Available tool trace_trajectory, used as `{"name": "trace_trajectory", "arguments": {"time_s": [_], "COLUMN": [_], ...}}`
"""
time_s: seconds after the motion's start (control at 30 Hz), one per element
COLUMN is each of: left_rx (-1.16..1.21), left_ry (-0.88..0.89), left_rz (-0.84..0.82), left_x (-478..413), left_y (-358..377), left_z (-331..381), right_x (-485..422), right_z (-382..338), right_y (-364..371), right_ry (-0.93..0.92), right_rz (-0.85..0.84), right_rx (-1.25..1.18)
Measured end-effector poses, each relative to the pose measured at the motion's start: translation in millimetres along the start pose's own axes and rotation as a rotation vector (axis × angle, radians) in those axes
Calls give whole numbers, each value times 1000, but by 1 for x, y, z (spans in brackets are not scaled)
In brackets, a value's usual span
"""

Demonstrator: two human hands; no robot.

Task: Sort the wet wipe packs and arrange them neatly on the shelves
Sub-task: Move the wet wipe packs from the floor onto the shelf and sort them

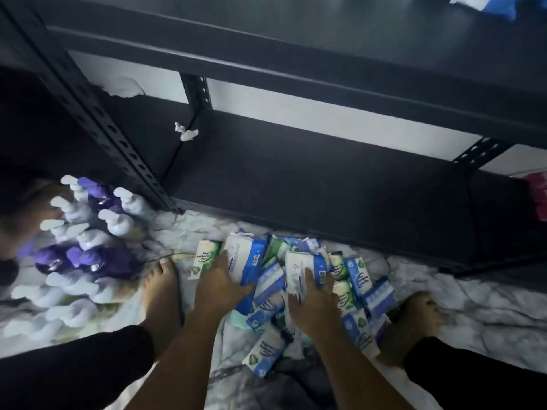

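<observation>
Packs (241, 261) in matching blue and white sit gripped, one in our left hand (220, 287), one in our right hand (310, 306), likely for shelving together.

Wipe pack pile (349, 279) on floor (473, 306), directly in front of bottom shelf (296, 173), between left foot (161, 291) and right foot (417, 318). Left hand (219, 279) grips left big pack (245, 258) at pile's left side. Right hand (313, 303) grips right big pack (305, 261) just beside it. Pump bottles (83, 232) cluster on floor left of left foot, beside front upright (103, 119). Crumpled tissue (186, 133) on bottom shelf, rear left. Upper shelf (266, 54) above.
</observation>
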State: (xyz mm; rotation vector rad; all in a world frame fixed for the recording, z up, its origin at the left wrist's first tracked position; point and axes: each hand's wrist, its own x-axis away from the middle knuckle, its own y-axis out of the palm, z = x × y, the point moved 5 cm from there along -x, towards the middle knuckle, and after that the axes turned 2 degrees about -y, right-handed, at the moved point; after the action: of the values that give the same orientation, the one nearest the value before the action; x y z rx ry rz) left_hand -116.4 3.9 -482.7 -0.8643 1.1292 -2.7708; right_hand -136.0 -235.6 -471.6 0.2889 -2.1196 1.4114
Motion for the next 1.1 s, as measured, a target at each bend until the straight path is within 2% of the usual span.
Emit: {"name": "trace_trajectory", "arguments": {"time_s": [0.17,0.3,0.4,0.53,0.63,0.7,0.77,0.87,1.0,1.1], "left_rx": [-133,-132,-61,66,183,256,297,328,200,80], "left_ry": [90,65,46,116,197,297,428,623,869,958], "left_rz": [-108,-159,-106,-13,29,85,179,299,430,536], "left_x": [-5,-5,-1,11,25,36,49,75,109,118], "left_y": [34,29,17,-5,-32,-61,-99,-165,-246,-291], "left_z": [-28,-30,-21,17,63,100,141,201,263,294], "right_x": [-1,-5,-3,5,12,22,38,78,134,143], "right_z": [3,7,7,0,-16,-35,-60,-97,-128,-142], "right_y": [16,16,6,-28,-72,-116,-170,-255,-358,-418], "right_ry": [-55,-22,8,16,-52,-138,-248,-453,-731,-759], "right_rz": [35,-60,-112,-48,-2,98,274,506,773,835], "right_rx": [77,21,-5,-88,-183,-217,-281,-508,-616,-597]}}
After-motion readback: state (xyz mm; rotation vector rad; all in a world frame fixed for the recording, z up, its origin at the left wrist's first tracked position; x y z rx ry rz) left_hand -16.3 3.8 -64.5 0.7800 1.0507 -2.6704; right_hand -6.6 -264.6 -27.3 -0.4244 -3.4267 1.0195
